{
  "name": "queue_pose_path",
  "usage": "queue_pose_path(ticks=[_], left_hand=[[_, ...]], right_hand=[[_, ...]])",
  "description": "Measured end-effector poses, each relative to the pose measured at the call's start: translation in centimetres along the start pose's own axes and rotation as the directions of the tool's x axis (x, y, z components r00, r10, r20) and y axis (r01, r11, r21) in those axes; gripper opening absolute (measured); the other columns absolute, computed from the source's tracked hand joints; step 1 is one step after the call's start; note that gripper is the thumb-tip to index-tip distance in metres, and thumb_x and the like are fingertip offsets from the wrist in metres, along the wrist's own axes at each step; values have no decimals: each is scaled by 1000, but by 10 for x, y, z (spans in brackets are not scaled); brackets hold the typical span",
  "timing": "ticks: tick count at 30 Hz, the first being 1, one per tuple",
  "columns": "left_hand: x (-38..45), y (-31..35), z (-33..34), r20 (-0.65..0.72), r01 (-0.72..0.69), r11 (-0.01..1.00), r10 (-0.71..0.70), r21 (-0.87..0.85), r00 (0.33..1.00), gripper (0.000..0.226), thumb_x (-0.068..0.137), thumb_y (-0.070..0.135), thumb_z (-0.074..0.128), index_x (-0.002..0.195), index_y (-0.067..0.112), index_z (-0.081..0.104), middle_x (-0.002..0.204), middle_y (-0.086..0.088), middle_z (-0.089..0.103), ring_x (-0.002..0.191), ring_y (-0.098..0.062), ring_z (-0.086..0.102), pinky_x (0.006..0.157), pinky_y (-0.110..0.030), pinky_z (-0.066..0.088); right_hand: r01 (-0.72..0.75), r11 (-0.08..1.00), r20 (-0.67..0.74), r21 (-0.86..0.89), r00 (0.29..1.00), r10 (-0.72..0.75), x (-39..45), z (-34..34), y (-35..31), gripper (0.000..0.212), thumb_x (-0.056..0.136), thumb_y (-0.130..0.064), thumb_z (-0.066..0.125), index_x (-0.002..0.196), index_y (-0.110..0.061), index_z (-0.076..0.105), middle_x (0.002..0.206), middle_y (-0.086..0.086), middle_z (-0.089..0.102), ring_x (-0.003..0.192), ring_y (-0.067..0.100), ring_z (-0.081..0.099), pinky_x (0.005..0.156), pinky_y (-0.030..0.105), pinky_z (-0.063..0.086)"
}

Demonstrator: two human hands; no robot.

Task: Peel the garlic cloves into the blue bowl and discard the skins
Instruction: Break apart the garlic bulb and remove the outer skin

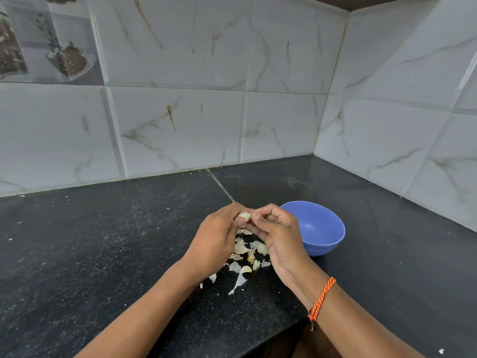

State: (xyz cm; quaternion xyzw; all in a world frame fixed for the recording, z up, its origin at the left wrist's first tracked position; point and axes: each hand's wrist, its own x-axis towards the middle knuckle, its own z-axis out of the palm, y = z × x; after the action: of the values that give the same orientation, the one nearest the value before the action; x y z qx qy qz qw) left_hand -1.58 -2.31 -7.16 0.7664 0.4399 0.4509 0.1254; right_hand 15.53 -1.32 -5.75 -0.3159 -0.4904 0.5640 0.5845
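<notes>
Both hands meet above the black counter (103,254): the left hand (216,239) curls its fingers round a garlic clove (244,216), while the right hand (277,232) pinches its skin between thumb and forefinger. Loose cloves and skins (245,257) lie at 6 o'clock below the hands, partly hidden by them. The blue bowl (317,228) sits at 3 o'clock just beside the right hand; whether it holds anything is unclear.
</notes>
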Motion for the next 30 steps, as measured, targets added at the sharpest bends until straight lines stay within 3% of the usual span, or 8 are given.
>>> queue_pose_path(ticks=[5,8,11,15,19,23,28,30], left_hand=[[0,2,-5,18,14,1000,-13,-23,1000,19,115,19,49,120,20,67,103,8,73,94,-17,69,79,-44,56],[-1,4,-4,-37,73,997,-74,-38,997,18,114,21,53,118,26,69,95,7,75,82,-19,69,74,-48,56],[1,9,-2,-140,110,992,-118,-62,983,15,110,16,58,111,25,71,85,11,75,72,-15,68,66,-43,56],[-2,8,2,-173,156,986,-164,-58,971,14,109,17,60,108,27,69,84,9,75,70,-20,69,66,-49,56],[-4,13,7,-223,194,978,-207,-78,953,14,108,15,62,105,26,71,77,11,72,58,-14,59,54,-37,48],[-4,16,12,-239,255,961,-273,-104,932,17,107,14,62,102,27,72,76,6,73,60,-20,61,56,-41,50],[-6,21,14,-223,264,931,-321,-251,921,15,108,17,61,100,25,72,78,7,75,64,-16,71,64,-42,60],[-6,22,14,-206,276,915,-342,-295,917,13,109,19,61,103,24,71,78,4,76,61,-16,72,65,-41,62]], right_hand=[[-55,998,10,13,998,55,1,2,-2,10,100,7,64,91,6,70,106,27,77,104,39,76,95,41,63],[79,981,5,-178,997,-80,-2,6,-1,9,102,6,63,93,6,65,107,17,80,101,34,79,92,40,64],[264,878,28,-400,961,-276,-3,10,3,9,101,1,66,93,-2,65,110,2,81,100,24,79,88,44,65],[367,784,78,-500,921,-381,-11,13,9,13,105,-4,65,93,-8,63,117,-3,80,105,15,78,88,43,66],[428,671,117,-606,882,-457,-16,14,18,14,108,-11,61,95,-14,59,126,-4,77,112,9,75,88,40,65],[474,548,171,-689,842,-512,-19,15,25,14,107,-3,61,97,-12,58,136,1,72,124,3,69,91,32,63],[481,496,131,-723,800,-585,-17,15,24,13,106,-4,63,115,-11,69,136,-18,67,122,-1,65,95,28,59],[483,443,124,-756,769,-628,-15,14,18,11,106,-3,64,109,-12,70,138,-9,63,120,5,63,94,23,55]])
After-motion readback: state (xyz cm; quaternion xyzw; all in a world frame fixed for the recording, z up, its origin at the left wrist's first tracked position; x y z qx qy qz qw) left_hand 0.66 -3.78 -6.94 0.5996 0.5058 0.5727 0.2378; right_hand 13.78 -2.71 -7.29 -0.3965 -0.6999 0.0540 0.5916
